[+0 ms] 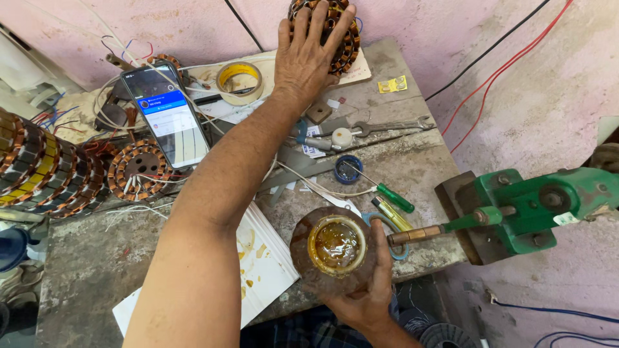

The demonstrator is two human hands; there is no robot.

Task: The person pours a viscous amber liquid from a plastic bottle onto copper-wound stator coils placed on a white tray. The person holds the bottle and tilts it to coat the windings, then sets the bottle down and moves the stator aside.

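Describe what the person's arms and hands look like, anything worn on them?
Both hands are bare: the left hand and right hand wear no gloves, rings or watch that shows. The left forearm is uncovered along its whole visible length, with no sleeve in view. Only the right wrist shows, also unsleeved.

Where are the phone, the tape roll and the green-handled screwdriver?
Phone (pixel 169 116), head view, middle of its lit screen.
Tape roll (pixel 239 82), head view, its yellow rim.
Screwdriver (pixel 394 198), head view, its green handle.
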